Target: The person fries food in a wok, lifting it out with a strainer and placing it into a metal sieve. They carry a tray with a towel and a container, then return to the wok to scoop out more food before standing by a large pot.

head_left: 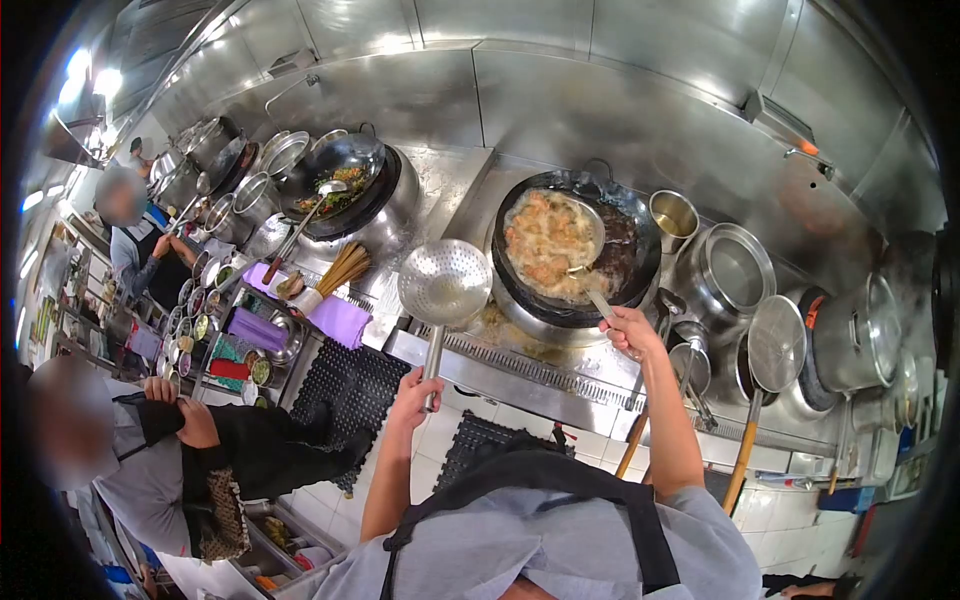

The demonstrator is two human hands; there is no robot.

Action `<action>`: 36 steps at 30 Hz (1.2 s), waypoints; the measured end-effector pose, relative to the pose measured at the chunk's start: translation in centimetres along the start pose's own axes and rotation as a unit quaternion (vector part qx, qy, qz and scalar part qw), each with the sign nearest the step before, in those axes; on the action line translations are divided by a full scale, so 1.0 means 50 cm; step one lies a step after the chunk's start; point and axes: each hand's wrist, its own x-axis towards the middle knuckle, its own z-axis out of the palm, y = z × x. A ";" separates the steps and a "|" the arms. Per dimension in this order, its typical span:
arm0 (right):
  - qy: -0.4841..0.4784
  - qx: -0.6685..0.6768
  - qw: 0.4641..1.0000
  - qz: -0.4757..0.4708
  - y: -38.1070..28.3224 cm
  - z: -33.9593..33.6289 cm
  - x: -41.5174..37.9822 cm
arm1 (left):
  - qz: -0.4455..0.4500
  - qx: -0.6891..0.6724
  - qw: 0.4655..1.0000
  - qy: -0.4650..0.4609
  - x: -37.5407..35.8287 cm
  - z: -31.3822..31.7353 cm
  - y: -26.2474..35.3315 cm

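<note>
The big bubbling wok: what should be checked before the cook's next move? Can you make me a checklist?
1. Left hand gripping the strainer by its handle: ok.
2. Right hand gripping the tool that dips into the wok: ok.
3. Strainer held over the wok, in case food gets lifted out: not ok, it is off to the wok's left.
4. Food inside the wok: ok, the pieces sit among bubbles.
5. Food cooked all through: cannot tell, only the outside shows.
6. Hands covered against splashes: not ok, both are bare.
</note>
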 end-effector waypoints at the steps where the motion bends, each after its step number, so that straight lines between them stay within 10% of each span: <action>1: -0.009 0.027 1.000 0.000 0.008 0.001 0.010 | 0.016 0.014 1.000 -0.001 -0.014 0.003 0.020; 14: 0.048 -0.071 0.992 -0.092 -0.074 0.041 -0.164 | 0.134 0.186 0.973 0.020 0.040 0.172 0.175; 21: 0.119 -0.188 0.965 -0.140 -0.096 0.170 -0.221 | 0.040 0.050 0.991 -0.120 0.091 0.264 0.148; 24: 0.213 -0.419 0.823 -0.318 -0.045 0.093 -0.169 | 0.009 -0.006 0.987 -0.161 0.083 0.277 0.146; 26: 0.251 -0.250 0.916 -0.189 -0.117 0.130 -0.218 | -0.001 -0.025 0.984 -0.175 0.075 0.263 0.146; 33: 0.330 -0.475 0.793 -0.191 -0.137 -0.084 -0.135 | -0.006 -0.048 0.987 -0.153 -0.006 0.137 0.168; 36: 0.236 -0.412 0.875 -0.089 -0.163 -0.048 -0.188 | 0.017 -0.001 0.993 -0.116 -0.053 0.077 0.163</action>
